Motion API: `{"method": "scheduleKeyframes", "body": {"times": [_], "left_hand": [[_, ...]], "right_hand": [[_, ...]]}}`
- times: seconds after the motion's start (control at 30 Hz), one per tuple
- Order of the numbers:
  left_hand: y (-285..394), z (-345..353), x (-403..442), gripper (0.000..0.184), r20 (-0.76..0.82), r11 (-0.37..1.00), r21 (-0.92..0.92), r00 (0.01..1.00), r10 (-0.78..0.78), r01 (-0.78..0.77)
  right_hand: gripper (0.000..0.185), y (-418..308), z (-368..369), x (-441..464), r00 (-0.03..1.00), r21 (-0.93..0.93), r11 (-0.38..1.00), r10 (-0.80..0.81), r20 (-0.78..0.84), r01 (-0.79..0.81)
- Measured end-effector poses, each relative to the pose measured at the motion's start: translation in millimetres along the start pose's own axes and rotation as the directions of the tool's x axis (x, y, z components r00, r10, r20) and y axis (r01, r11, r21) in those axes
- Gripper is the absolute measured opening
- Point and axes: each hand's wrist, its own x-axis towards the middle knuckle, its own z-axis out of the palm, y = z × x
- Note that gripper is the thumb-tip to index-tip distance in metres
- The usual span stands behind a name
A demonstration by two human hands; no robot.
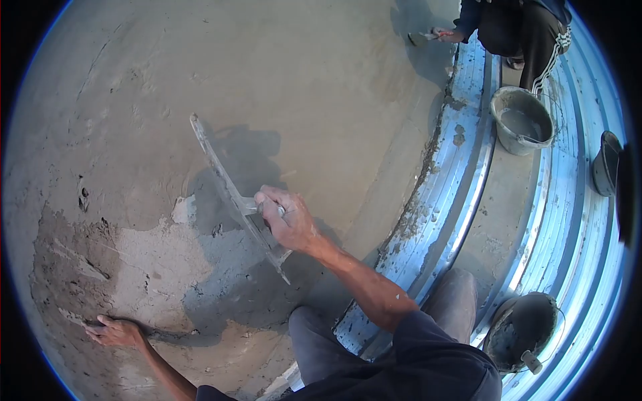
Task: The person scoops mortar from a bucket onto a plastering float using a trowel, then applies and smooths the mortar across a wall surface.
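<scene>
My right hand (286,217) is wrapped round the handle of a long plastering trowel (224,177). The trowel's narrow blade is seen nearly edge-on, slanting across the grey mortar surface (321,93), with its shadow beside it. At the lower left, my left hand (115,331) lies against the rough, darker mortar with its fingers stretched out. A pale streak (70,315) shows just beyond those fingertips; I cannot tell whether it is a scrape or a thin object. Between my hands lies a paler, uneven patch (150,267).
Ribbed metal sheeting (428,207) runs along the right side. A bucket of mortar (525,331) stands near my knee, another bucket (521,123) farther up, and a third (607,164) at the right edge. A co-worker (511,30) crouches at the top right, holding a small trowel (421,38).
</scene>
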Motion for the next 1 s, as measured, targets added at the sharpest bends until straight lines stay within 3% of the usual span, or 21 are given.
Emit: {"method": "scheduleKeyframes", "body": {"times": [0.03, 0.1, 0.13, 0.2, 0.3, 0.33, 0.37, 0.4, 0.47, 0.5, 0.53, 0.6, 0.67, 0.73, 0.8, 0.83, 0.87, 0.9, 0.93, 1.0], "left_hand": [[-1, 1, -2, 0.065, 0.002, 1.0, 0.003, 1.0, 0.001, -0.001], [0, -2, -1, 0.065, -0.001, 1.0, 0.01, 1.0, -0.005, 0.005], [3, -1, -1, 0.065, -0.003, 1.0, 0.014, 1.0, -0.006, 0.006], [-5, 2, -2, 0.07, 0.009, 1.0, -0.015, 1.0, -0.009, 0.009], [-7, 4, -3, 0.071, 0.012, 1.0, 0.011, 1.0, -0.028, 0.028], [-7, 4, -2, 0.071, 0.009, 1.0, 0.012, 1.0, -0.021, 0.021], [-8, 3, -1, 0.071, 0.024, 0.999, 0.007, 0.999, -0.049, 0.049], [-9, 3, -1, 0.071, 0.039, 0.997, 0.004, 0.996, -0.076, 0.075], [-9, 4, -2, 0.072, 0.031, 0.998, 0.005, 0.997, -0.07, 0.07], [-11, 4, -1, 0.071, 0.043, 0.997, 0.012, 0.996, -0.083, 0.082], [-16, 4, 1, 0.071, 0.056, 0.996, 0.02, 0.994, -0.093, 0.092], [-27, 6, 6, 0.069, 0.051, 0.999, -0.014, 0.998, -0.03, 0.031], [-20, 5, 3, 0.067, 0.048, 0.998, -0.048, 0.998, -0.045, 0.047], [-15, 3, 3, 0.068, 0.05, 0.998, -0.06, 0.998, -0.032, 0.035], [-34, 9, 2, 0.071, 0.069, 0.999, -0.025, 0.997, -0.038, 0.039], [-40, 10, 1, 0.073, 0.077, 0.998, -0.015, 0.996, -0.052, 0.053], [-40, 8, 2, 0.073, 0.077, 0.998, -0.006, 0.996, -0.054, 0.055], [-38, 7, 2, 0.073, 0.089, 0.998, -0.01, 0.994, -0.064, 0.065], [-35, 9, 3, 0.073, 0.101, 0.997, -0.017, 0.992, -0.075, 0.078], [-16, 3, 3, 0.074, 0.083, 0.996, -0.052, 0.994, -0.074, 0.078]], "right_hand": [[0.028, 12, -25, -3, 0.987, 0.158, 0.975, 0.159, 0.012, -0.158], [0.028, 39, -88, 1, 0.938, 0.342, 0.894, 0.336, -0.082, -0.29], [0.028, 59, -123, 7, 0.942, 0.341, 0.913, 0.292, -0.164, -0.223], [0.025, 103, -192, 24, 0.909, 0.156, 0.975, 0.208, -0.362, -0.161], [0.025, 158, -268, 55, 0.859, 0.017, 0.987, 0.147, -0.491, -0.16], [0.027, 172, -283, 66, 0.85, -0.21, 0.97, -0.005, -0.527, -0.124], [0.03, 178, -288, 76, 0.836, -0.426, 0.899, -0.157, -0.525, -0.098], [0.03, 185, -291, 85, 0.838, -0.419, 0.902, -0.147, -0.526, -0.104], [0.036, 196, -294, 100, 0.843, -0.596, 0.778, -0.172, -0.51, -0.202], [0.037, 204, -286, 108, 0.827, -0.659, 0.74, -0.281, -0.486, -0.136], [0.037, 209, -279, 105, 0.829, -0.65, 0.746, -0.267, -0.492, -0.145], [0.035, 173, -242, 90, 0.93, -0.643, 0.716, 0.024, -0.367, -0.272], [0.031, 157, -196, 41, 0.99, -0.649, 0.752, 0.039, -0.134, -0.117], [0.028, 139, -156, -15, 0.978, -0.574, 0.814, 0.178, 0.109, -0.084], [0.032, 137, -136, -58, 0.993, -0.483, 0.871, 0.115, 0.014, -0.094], [0.037, 155, -136, -75, 0.949, -0.346, 0.89, 0.239, -0.204, -0.298], [0.042, 169, -145, -88, 0.839, -0.172, 0.868, 0.372, -0.397, -0.466], [0.045, 165, -160, -84, 0.673, 0.194, 0.812, 0.569, -0.473, -0.55], [0.047, 163, -177, -74, 0.481, 0.538, 0.66, 0.751, -0.453, -0.524], [0.044, 186, -206, -61, 0.404, 0.639, 0.647, 0.761, -0.507, -0.416]]}}
